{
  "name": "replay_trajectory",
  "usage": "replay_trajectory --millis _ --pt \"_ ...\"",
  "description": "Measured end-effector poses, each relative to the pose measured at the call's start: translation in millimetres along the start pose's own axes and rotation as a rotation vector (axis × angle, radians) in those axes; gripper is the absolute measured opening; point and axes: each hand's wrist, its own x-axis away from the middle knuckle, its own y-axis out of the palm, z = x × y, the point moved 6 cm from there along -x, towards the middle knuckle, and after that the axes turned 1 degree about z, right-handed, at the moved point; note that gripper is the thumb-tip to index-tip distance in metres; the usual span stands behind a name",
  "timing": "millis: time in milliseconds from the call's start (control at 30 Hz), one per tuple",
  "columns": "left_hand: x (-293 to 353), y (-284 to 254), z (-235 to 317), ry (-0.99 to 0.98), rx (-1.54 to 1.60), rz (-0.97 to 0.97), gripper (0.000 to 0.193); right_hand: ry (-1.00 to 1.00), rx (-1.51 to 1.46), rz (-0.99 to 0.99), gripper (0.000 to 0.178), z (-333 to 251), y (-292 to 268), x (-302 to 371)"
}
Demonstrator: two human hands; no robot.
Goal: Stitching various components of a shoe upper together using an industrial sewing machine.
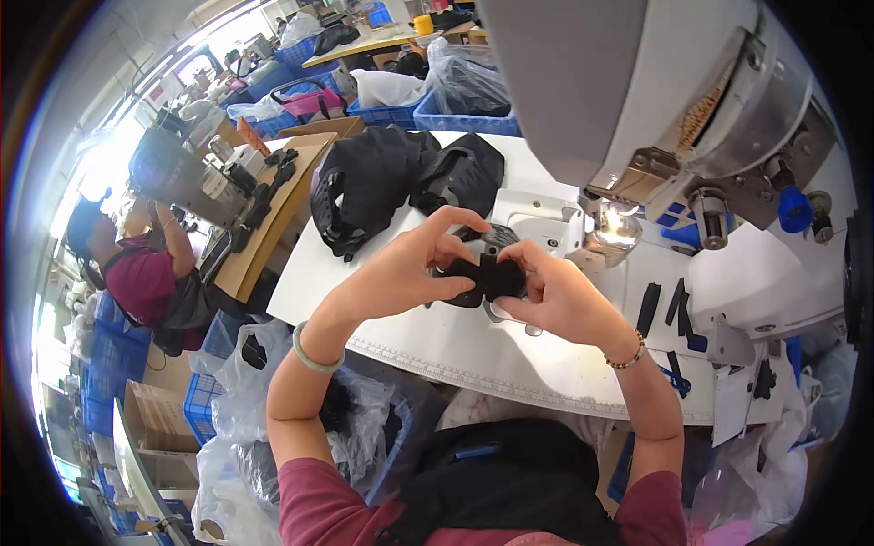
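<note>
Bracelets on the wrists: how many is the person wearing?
2. A pale green bangle sits on the left wrist, and a thin beaded bracelet on the right wrist. Both hands hold a small black piece above the white table.

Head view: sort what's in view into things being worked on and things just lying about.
In hand:
black fabric piece, held by left hand and right hand
sewing machine

Lying about:
black fabric pile
black strips
blue crates
plastic bags

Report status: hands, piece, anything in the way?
Left hand and right hand: both in a pinch grip on the black piece. Piece held above the white table. Sewing machine head close right; path clear.
</note>
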Motion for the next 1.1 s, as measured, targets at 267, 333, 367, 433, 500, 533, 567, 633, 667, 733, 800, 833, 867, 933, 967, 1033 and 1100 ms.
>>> replay_trajectory --millis 267,333,367,433,500,533,567,633,667,733,800,833,867,933,967,1033,1100 --pt "11 -7 -10 0.069 -0.034 0.102 0.046 -0.289 0.045 0.275 0.026 -20 1 -6" --pt "14 -11 -16 0.060 0.029 0.151 0.041 -0.589 0.371 0.385 0.024 -40 5 11" --pt "15 -10 -19 0.063 0.032 0.160 0.041 -0.594 0.375 0.377 0.024 -35 10 15" --pt "15 -7 -26 0.076 0.243 0.221 0.033 -0.921 0.724 0.433 0.025 -37 32 37" --pt "16 -3 -30 0.057 0.267 0.238 0.032 -0.924 0.764 0.421 0.031 -32 38 41" --pt "17 -2 -33 0.035 0.286 0.254 0.030 -0.926 0.799 0.415 0.038 -31 40 42" --pt "17 0 -35 0.033 0.288 0.252 0.030 -0.923 0.799 0.413 0.038 -32 40 42" --pt "18 0 -40 0.019 0.332 0.268 0.028 -0.956 0.830 0.394 0.030 -34 41 43" --pt "20 1 -41 0.018 0.330 0.271 0.028 -0.959 0.828 0.394 0.030 -33 43 44" --pt "25 2 -39 0.078 0.280 0.266 0.028 -0.801 0.548 0.380 0.032 -26 39 37" --pt "32 6 -37 0.140 0.138 0.265 0.028 -0.534 0.224 0.410 0.035 -30 34 30" --pt "37 11 -35 0.198 0.001 0.253 0.028 -0.247 -0.090 0.421 0.038 -23 30 25" --pt "41 17 -39 0.255 0.078 0.275 0.028 -0.166 -0.116 0.205 0.039 -24 34 19" --pt "51 17 -42 0.244 -0.006 0.339 0.029 -0.166 -0.140 0.070 0.038 -12 37 13" --pt "54 15 -44 0.243 -0.081 0.392 0.029 -0.157 -0.153 -0.055 0.036 -8 43 11" --pt "58 9 -44 0.299 -0.208 0.461 0.029 -0.028 -0.307 -0.152 0.030 2 47 5" --pt "82 -2 -26 0.421 -0.813 1.020 0.023 -0.032 -0.318 -0.021 0.024 11 50 -2"
